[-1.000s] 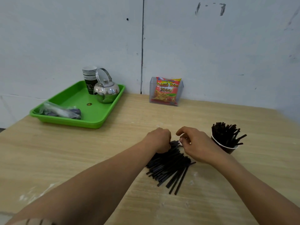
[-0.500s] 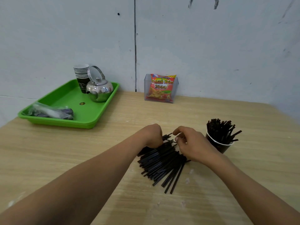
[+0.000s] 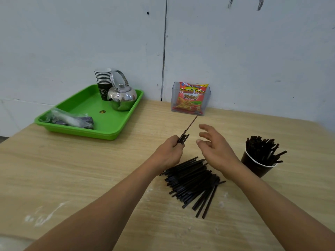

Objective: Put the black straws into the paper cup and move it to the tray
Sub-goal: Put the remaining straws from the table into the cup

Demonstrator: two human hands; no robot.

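Note:
A pile of black straws lies on the wooden table in front of me. My left hand is raised above the pile's far end and grips a small bunch of straws that points up and away, one straw sticking out longer. Just to the right, my right hand hovers with its fingers spread, holding nothing. A dark paper cup stuffed with black straws stands at the right. The green tray sits at the back left.
On the tray are a stack of paper cups, a steel kettle and a plastic-wrapped bundle. A clear holder with a snack packet stands against the wall. White smears mark the near tabletop.
Both hands were down on the pile's far end. My left hand has now lifted a small bunch of straws, and my right hand has risen and opened.

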